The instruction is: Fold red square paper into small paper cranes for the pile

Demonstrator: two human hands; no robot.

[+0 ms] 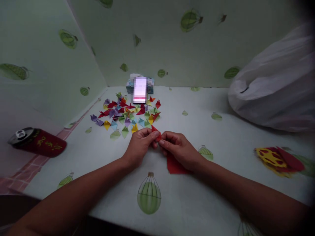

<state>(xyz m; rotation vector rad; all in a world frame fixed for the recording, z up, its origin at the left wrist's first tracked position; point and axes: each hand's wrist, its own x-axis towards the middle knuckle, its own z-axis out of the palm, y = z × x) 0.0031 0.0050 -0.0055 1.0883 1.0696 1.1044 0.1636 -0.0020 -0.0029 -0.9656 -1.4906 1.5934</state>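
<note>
The left hand (pixel 141 141) and right hand (pixel 182 149) each had the grip closed in a pinch on a small red paper (pixel 155 131) above the desk (pixel 209 206), seemingly to steady it; its folds were too blurred to judge; a red sheet (pixel 177 166) lay under the right hand, within reach; a lit phone (pixel 140 89) stood before a tissue box (pixel 129 87), apparently for viewing; folded papers (pixel 114 113) lay grouped nearby.

The bare left hand (pixel 139 145) joins an uncovered, tapering left forearm (pixel 92 184). The right hand (pixel 181 149) and right forearm (pixel 233 185) are likewise bare.
</note>
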